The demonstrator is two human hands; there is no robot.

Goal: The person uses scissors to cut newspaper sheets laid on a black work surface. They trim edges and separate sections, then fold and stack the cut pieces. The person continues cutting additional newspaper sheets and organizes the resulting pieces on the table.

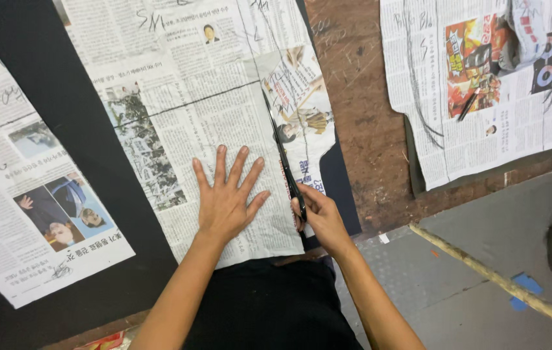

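The worktable [370, 139] was scarred brown wood, much of it covered by black fabric [75, 123] with newspaper patterns laid on top. At the far left lay one newspaper piece [10, 194] bearing pen marks, resting flat on the cloth. In the middle was the larger newspaper pattern [191, 97], ruled with dark lines, and this was the sheet being worked. The left hand [227, 201] pressed flat on it, fingers spread wide apart, pinning paper and cloth to the table. Just to its right the right hand [318, 217] was closed around the handles of long black scissors [283, 152], whose blades ran up along the pattern's right-hand edge, following a drawn line.

It looked like the cutting step, well begun at the near edge but with most of that long line ahead. To my eye the next stroke called for the blades to keep to the line while the flat hand held the layers from creeping.

Further right, bare wood separated this from another newspaper pattern [483, 84], with a black marker [467, 104] lying on it, well apart from the scissors. A pale wooden stick [496, 279] crossed the grey floor [457, 272] below. Nothing sat in the blades' path.
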